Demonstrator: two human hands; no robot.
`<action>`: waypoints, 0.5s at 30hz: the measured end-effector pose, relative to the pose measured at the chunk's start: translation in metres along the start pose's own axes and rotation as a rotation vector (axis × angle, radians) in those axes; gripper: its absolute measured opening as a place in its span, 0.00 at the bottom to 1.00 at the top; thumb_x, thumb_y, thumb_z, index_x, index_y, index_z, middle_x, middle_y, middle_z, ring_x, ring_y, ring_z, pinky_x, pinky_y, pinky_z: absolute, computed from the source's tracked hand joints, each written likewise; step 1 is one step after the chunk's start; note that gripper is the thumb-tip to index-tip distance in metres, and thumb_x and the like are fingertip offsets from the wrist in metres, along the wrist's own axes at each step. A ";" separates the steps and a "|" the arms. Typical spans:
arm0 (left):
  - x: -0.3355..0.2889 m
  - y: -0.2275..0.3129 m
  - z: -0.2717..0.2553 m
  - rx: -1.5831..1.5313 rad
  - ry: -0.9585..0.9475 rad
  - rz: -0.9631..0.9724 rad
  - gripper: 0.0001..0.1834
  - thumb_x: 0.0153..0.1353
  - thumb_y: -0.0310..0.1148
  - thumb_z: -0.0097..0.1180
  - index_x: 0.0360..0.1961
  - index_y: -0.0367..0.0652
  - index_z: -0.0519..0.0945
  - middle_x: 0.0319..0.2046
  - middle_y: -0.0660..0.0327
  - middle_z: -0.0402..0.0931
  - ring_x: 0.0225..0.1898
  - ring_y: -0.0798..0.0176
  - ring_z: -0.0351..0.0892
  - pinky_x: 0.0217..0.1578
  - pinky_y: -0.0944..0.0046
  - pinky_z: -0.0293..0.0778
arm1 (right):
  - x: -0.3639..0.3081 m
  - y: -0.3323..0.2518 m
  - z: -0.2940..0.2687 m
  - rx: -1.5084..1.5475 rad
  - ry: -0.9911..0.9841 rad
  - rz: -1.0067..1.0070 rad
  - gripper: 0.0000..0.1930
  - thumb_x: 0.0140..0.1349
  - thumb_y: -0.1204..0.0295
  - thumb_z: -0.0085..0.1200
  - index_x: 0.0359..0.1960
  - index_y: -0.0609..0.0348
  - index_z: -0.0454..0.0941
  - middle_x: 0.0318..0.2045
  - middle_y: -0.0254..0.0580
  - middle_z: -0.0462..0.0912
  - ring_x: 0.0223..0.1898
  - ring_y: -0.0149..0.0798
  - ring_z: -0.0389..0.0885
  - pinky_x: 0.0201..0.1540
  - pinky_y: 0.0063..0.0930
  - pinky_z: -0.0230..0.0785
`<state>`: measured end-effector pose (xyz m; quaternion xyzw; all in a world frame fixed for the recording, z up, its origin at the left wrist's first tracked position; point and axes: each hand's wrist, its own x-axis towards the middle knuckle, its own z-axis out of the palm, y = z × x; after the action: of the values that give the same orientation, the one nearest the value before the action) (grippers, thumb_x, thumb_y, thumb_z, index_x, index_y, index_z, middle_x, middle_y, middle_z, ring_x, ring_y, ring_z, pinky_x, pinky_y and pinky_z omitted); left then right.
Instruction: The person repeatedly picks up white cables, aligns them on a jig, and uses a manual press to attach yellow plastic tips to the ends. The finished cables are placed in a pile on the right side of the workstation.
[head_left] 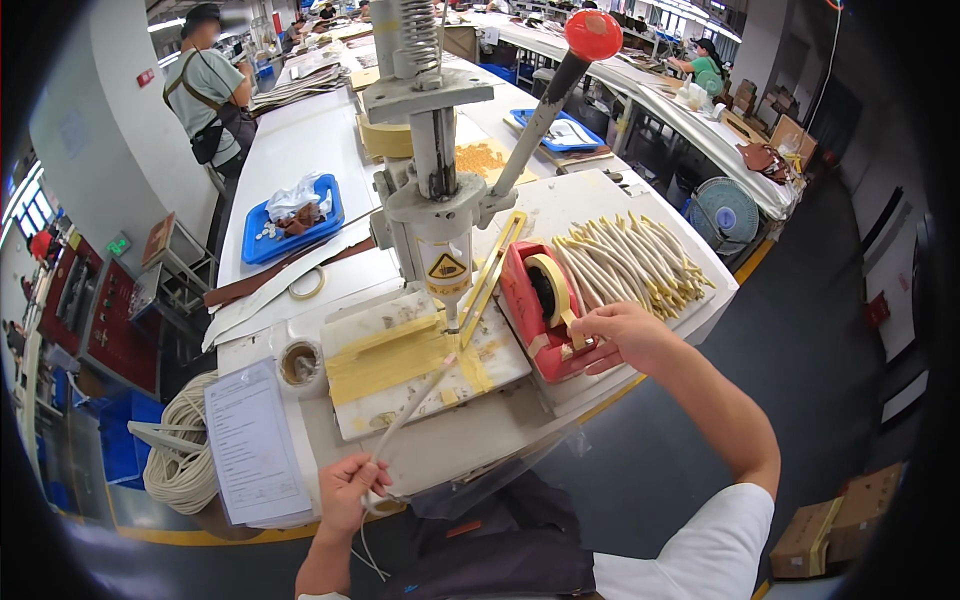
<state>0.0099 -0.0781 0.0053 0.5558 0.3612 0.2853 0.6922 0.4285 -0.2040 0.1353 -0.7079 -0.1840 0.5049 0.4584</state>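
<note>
My left hand (347, 490) is closed around a white cord (413, 402) near the table's front edge. The cord slants up to a white base plate (360, 415), its tip under the spindle of a hand press (432, 225). Yellowish masking tape (375, 358) covers part of that plate. To the right, my right hand (632, 335) pinches the loose end of the tape on a red tape dispenser (517, 280), which carries a masking tape roll (560, 282). Just behind the dispenser lies a pile of cut cords (630, 262) with yellowish ends. A yellow ruler (489, 285) rests beside the press.
The press lever with a red knob (593, 36) leans up to the right. Left of the plate are a tape roll (300, 362), a printed sheet (255, 440) and a coil of cord (180, 450). A blue tray (262, 240) sits farther back. A person (205, 90) stands far left.
</note>
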 end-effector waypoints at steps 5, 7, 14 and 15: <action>-0.005 -0.014 0.044 -0.207 -0.085 -0.114 0.12 0.71 0.29 0.57 0.41 0.27 0.84 0.27 0.53 0.83 0.25 0.64 0.80 0.28 0.68 0.76 | -0.016 0.032 0.002 0.323 -0.006 -0.169 0.17 0.71 0.64 0.59 0.50 0.68 0.79 0.45 0.48 0.85 0.43 0.50 0.90 0.45 0.36 0.85; -0.002 -0.014 0.058 -0.222 -0.129 -0.134 0.12 0.71 0.29 0.57 0.41 0.27 0.84 0.28 0.53 0.83 0.25 0.64 0.80 0.27 0.69 0.75 | -0.021 0.048 0.011 0.390 0.044 -0.251 0.17 0.71 0.66 0.58 0.49 0.71 0.81 0.57 0.51 0.78 0.46 0.45 0.89 0.49 0.36 0.84; 0.008 0.013 0.091 -0.084 -0.243 -0.129 0.12 0.74 0.31 0.55 0.46 0.30 0.84 0.30 0.56 0.85 0.23 0.73 0.75 0.25 0.74 0.71 | -0.007 0.114 0.020 0.109 0.310 -0.549 0.10 0.66 0.72 0.65 0.28 0.66 0.87 0.59 0.48 0.77 0.56 0.36 0.81 0.48 0.30 0.75; 0.010 0.014 0.094 -0.065 -0.259 -0.126 0.13 0.74 0.31 0.54 0.47 0.31 0.84 0.31 0.58 0.85 0.23 0.75 0.74 0.25 0.74 0.70 | 0.000 0.120 0.021 -0.010 0.371 -0.627 0.10 0.65 0.73 0.65 0.27 0.66 0.87 0.53 0.47 0.81 0.54 0.37 0.83 0.48 0.29 0.74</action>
<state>0.0921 -0.1198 0.0288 0.5416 0.2938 0.1785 0.7672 0.3860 -0.2554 0.0334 -0.6987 -0.3081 0.2022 0.6132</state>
